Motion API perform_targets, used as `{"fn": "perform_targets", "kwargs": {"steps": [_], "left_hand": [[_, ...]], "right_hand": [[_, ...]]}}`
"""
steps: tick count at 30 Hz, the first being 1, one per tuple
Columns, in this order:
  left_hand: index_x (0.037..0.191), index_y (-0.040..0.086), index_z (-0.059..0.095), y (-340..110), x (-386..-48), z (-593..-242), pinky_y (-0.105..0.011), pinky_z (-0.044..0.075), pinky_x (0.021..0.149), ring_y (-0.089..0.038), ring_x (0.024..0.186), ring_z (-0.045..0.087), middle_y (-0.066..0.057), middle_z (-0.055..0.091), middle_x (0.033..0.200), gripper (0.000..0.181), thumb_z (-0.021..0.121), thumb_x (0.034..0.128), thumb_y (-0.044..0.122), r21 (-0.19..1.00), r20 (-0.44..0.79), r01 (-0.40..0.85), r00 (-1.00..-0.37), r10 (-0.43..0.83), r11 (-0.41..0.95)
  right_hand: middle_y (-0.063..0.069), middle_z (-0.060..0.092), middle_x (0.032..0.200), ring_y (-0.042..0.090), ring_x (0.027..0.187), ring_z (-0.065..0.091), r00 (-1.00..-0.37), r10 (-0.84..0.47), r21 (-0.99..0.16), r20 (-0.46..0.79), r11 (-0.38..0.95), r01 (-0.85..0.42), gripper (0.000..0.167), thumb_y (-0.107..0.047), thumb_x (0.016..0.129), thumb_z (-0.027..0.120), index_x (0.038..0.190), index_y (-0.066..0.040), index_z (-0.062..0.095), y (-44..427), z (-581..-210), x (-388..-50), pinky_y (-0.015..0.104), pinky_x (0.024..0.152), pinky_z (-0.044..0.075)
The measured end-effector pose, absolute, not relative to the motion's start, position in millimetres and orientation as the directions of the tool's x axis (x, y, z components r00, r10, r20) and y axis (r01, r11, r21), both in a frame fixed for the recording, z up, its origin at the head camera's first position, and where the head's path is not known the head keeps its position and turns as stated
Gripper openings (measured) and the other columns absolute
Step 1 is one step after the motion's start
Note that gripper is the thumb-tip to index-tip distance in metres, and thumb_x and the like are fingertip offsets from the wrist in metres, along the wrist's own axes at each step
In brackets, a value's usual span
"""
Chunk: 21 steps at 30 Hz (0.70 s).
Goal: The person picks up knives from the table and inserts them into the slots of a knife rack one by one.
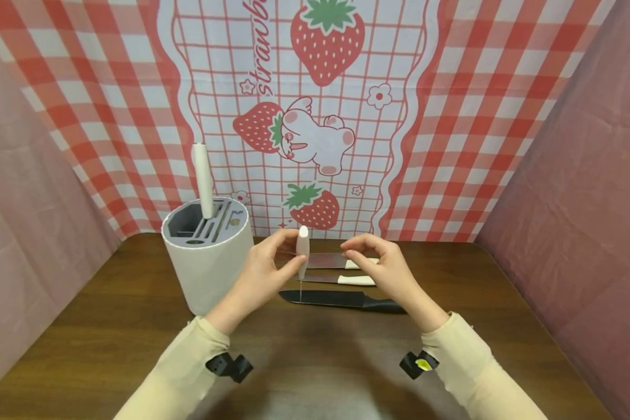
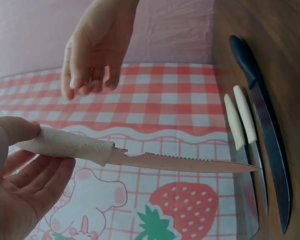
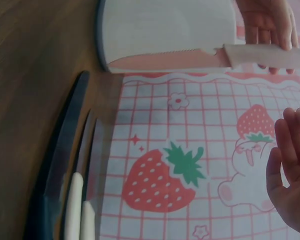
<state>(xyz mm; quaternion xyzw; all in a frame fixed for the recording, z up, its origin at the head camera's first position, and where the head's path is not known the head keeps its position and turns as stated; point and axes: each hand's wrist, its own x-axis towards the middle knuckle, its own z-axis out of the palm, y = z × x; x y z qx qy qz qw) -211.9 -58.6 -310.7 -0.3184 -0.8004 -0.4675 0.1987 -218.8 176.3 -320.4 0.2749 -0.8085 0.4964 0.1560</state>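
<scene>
- While the left hand [image 1: 266, 263] pinches a white handle between thumb and fingers, the serrated knife [image 2: 155, 162] it belongs to hangs just right of the knife block [image 1: 217, 277], blade downward (a small notch sits where the teeth meet the handle).
- Farther right of the knife block, the right hand [image 1: 382, 267] is raised, its fingers loosely curved around open air.
- On the desk [image 1: 325, 361], right of the knife block, the black knife [image 1: 341, 298] lies with its tip toward the block and its handle away from it; whether the serrated blade touches it, I cannot tell.
- Two white-handled knives [image 1: 356, 280] lie side by side just beyond the black one, their blades also toward the knife block.
- Out of the top of the knife block rises another white handle [image 1: 203, 181], nearly upright with a slight tilt.
- Behind the knife block hangs a checked cloth [image 1: 457, 134] printed with strawberries.
</scene>
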Motion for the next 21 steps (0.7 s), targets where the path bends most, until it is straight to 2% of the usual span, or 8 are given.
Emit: {"fn": "perform_targets", "kwargs": {"steps": [4, 11, 21], "left_hand": [[0.111, 0.005, 0.057, -61.5, -212.4, -309.3, -0.023, 0.053, 0.074, -0.015, 0.086, 0.062, -0.007, 0.064, 0.094, 0.031, 0.067, 0.0811, 0.008, 0.607, 0.632, 0.709, -0.705, 0.323, 0.360], [0.112, 0.004, 0.057, -67.4, -213.1, -304.4, -0.024, 0.053, 0.074, -0.016, 0.086, 0.062, -0.009, 0.064, 0.095, 0.034, 0.068, 0.0799, 0.006, 0.592, 0.654, 0.716, -0.695, 0.299, 0.370], [0.112, 0.004, 0.057, -74.4, -213.0, -295.7, -0.030, 0.053, 0.072, -0.018, 0.085, 0.061, -0.009, 0.064, 0.095, 0.034, 0.068, 0.0800, 0.007, 0.581, 0.680, 0.727, -0.681, 0.273, 0.366]], "right_hand": [[0.007, 0.067, 0.092, 0.007, 0.085, 0.062, -0.818, -0.288, -0.728, 0.498, 0.374, -0.575, 0.013, -0.014, 0.087, 0.060, 0.098, -0.009, 0.065, 182.8, -325.0, -218.5, 0.024, 0.076, 0.051], [0.002, 0.067, 0.094, 0.008, 0.086, 0.060, -0.823, -0.312, -0.703, 0.475, 0.427, -0.568, 0.013, -0.016, 0.088, 0.059, 0.098, -0.012, 0.066, 193.6, -329.6, -217.6, 0.024, 0.074, 0.051], [0.004, 0.067, 0.092, 0.013, 0.083, 0.060, -0.845, -0.299, -0.681, 0.442, 0.501, -0.534, 0.014, -0.005, 0.087, 0.058, 0.098, -0.010, 0.065, 203.5, -339.8, -214.5, 0.026, 0.069, 0.050]]}}
